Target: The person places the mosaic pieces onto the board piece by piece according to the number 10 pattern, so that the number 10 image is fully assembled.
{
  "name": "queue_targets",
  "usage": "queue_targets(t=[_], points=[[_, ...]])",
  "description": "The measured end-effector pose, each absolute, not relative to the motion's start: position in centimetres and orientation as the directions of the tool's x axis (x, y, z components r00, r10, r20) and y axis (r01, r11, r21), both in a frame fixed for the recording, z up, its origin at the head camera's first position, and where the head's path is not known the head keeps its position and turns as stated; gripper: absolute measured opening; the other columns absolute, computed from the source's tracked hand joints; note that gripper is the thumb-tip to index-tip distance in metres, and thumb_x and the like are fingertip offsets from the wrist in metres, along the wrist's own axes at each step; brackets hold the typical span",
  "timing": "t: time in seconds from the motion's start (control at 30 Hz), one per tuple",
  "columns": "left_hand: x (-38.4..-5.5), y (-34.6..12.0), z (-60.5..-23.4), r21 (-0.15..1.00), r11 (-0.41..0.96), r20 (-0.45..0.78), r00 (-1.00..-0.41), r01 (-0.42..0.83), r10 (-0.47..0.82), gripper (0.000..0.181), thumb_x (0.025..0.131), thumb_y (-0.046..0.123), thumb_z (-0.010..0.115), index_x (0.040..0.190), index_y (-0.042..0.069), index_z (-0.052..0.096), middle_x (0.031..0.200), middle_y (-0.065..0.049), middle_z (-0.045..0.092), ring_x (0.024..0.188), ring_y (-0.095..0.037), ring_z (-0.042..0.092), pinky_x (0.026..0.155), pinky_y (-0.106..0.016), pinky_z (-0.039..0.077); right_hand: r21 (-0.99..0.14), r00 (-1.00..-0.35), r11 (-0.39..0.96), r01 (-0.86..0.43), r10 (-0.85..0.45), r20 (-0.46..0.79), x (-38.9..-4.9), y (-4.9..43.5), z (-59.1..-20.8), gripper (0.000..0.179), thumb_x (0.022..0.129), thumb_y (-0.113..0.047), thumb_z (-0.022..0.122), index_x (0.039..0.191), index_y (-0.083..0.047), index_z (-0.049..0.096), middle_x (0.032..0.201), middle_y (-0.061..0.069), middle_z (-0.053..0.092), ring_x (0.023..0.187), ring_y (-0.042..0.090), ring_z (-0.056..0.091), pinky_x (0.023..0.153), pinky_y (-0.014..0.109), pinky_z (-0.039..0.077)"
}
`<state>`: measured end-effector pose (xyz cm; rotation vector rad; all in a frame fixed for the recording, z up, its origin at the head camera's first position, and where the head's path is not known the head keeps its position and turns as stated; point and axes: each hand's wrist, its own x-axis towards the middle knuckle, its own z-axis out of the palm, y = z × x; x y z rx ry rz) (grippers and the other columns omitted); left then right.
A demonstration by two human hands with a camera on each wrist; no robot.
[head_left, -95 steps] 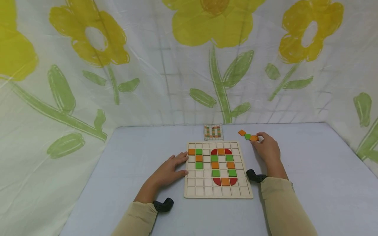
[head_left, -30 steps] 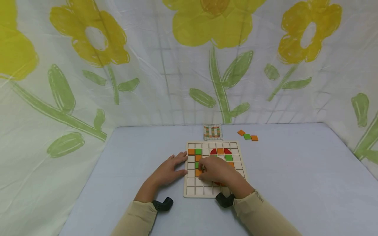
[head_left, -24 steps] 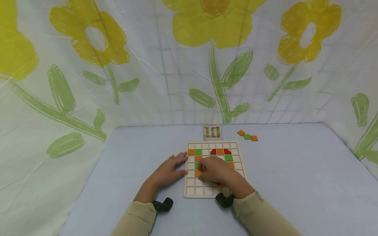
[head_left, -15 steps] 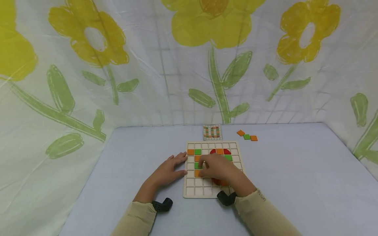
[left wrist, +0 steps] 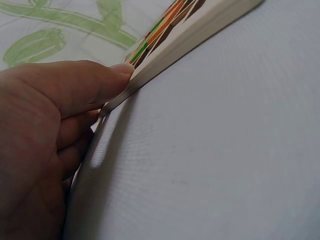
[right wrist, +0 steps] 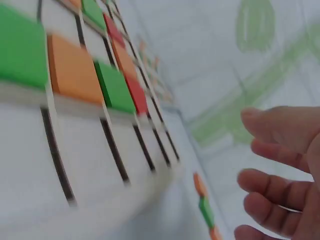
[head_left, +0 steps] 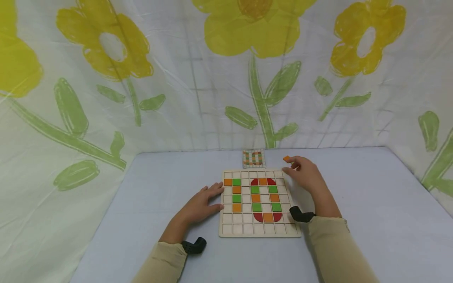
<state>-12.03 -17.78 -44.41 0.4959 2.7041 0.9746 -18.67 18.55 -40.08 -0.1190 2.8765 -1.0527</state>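
A wooden grid board (head_left: 247, 229) bears orange, green and red tiles. Red corner pieces and squares form a ring on its right half. An orange tile (head_left: 236, 207) lies lowest in the left column of squares. My left hand (head_left: 198, 206) rests by the board's left edge, thumb and fingertips touching it. My right hand (head_left: 306, 175) hovers by the loose tiles at the back right, fingers loosely bent, holding nothing. An orange tile (head_left: 286, 158) shows past its fingertips. In the right wrist view, a green tile (right wrist: 206, 211) lies between two orange ones, apart from the fingers.
A small pattern card (head_left: 253, 158) lies behind the board at the table's back edge. Behind the pale tabletop (head_left: 170, 169) hangs a white cloth printed with yellow flowers (head_left: 251, 27). A black wrist camera (head_left: 194, 245) sits on the left wrist, another on the right.
My right hand has carried an orange tile from the loose tiles to the board's left column, let it go, and moved back to the upper right. My left hand has stayed put.
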Motion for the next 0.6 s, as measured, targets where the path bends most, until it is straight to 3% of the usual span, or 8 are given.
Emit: queue_targets(t=[0.13,0.23,0.37,0.6], points=[[-12.0,-17.8,-44.4,0.644,0.726,-0.093,-0.917,0.241,0.387,0.063,0.092,0.032,0.07,0.148,0.016,0.047,0.16,0.009,0.031,0.15,-0.016,0.025,0.126,-0.044,0.015,-0.68,-0.999,0.732,0.034,0.046,0.0,-19.1,21.1,-41.0,0.052,0.096,-0.033,0.061,0.138,-0.003,0.052,0.131,0.026,0.051,0.119,0.042,0.049,0.092,0.055,0.048],[-12.0,-17.8,-44.4,0.646,0.724,-0.091,-0.917,0.242,0.388,0.063,0.092,0.032,0.07,0.148,0.016,0.047,0.16,0.008,0.031,0.15,-0.016,0.025,0.126,-0.045,0.015,-0.705,-0.992,0.701,0.113,0.12,-0.039,-19.3,22.2,-41.5,0.056,0.097,-0.033,0.059,0.142,-0.002,0.048,0.141,0.029,0.044,0.131,0.046,0.041,0.103,0.059,0.042],[-12.0,-17.8,-44.4,0.651,0.72,-0.093,-0.917,0.24,0.389,0.062,0.092,0.032,0.07,0.148,0.016,0.047,0.159,0.009,0.031,0.149,-0.016,0.025,0.126,-0.044,0.014,-0.703,-0.984,0.689,0.176,0.106,-0.142,-19.7,22.7,-42.1,0.064,0.097,-0.038,0.058,0.148,-0.003,0.04,0.151,0.03,0.035,0.14,0.046,0.032,0.112,0.061,0.034],[-12.0,-17.9,-44.4,0.645,0.726,-0.098,-0.917,0.237,0.387,0.062,0.092,0.033,0.069,0.148,0.017,0.046,0.159,0.011,0.03,0.149,-0.013,0.024,0.126,-0.041,0.013,-0.64,-0.976,0.751,0.161,0.024,-0.217,-20.6,22.0,-42.5,0.074,0.097,-0.037,0.059,0.153,0.0,0.028,0.155,0.033,0.024,0.143,0.05,0.022,0.116,0.063,0.026]])
